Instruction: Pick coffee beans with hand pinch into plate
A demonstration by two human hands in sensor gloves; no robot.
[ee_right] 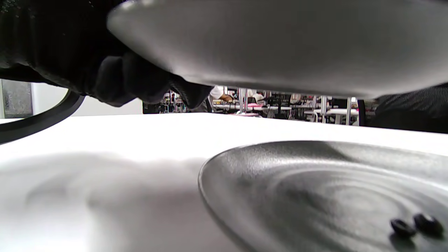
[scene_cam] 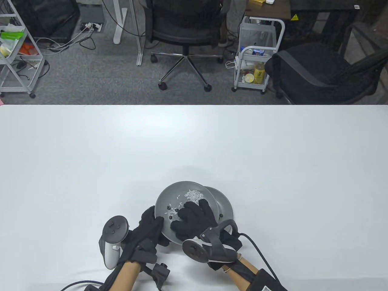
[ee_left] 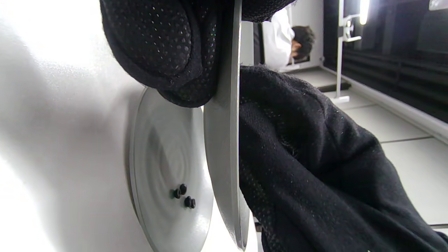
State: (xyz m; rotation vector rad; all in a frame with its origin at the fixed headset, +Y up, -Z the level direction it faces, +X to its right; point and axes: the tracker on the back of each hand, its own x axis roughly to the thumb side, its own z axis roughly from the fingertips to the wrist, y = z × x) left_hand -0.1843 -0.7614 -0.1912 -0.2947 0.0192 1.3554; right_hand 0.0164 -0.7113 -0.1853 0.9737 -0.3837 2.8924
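Note:
My left hand (scene_cam: pixel 153 222) grips the near left rim of a grey plate (scene_cam: pixel 185 188) and holds it raised and tilted over a second grey plate (scene_cam: pixel 225 206) that lies on the table. The raised plate holds white rice grains (scene_cam: pixel 194 195) and a few dark coffee beans (scene_cam: pixel 170 217). My right hand (scene_cam: pixel 186 213) lies in the raised plate with its fingers bent over the beans; what they pinch is hidden. The lower plate (ee_right: pixel 315 189) carries a few coffee beans (ee_right: pixel 416 224), which also show in the left wrist view (ee_left: pixel 183 196). The raised plate shows edge-on in the left wrist view (ee_left: pixel 224 140).
The white table (scene_cam: pixel 194 145) stretches far and to both sides of the plates. Cables (scene_cam: pixel 257 248) trail from both wrists toward the near edge. Office chairs and a cart (scene_cam: pixel 257 54) stand on the floor beyond the table.

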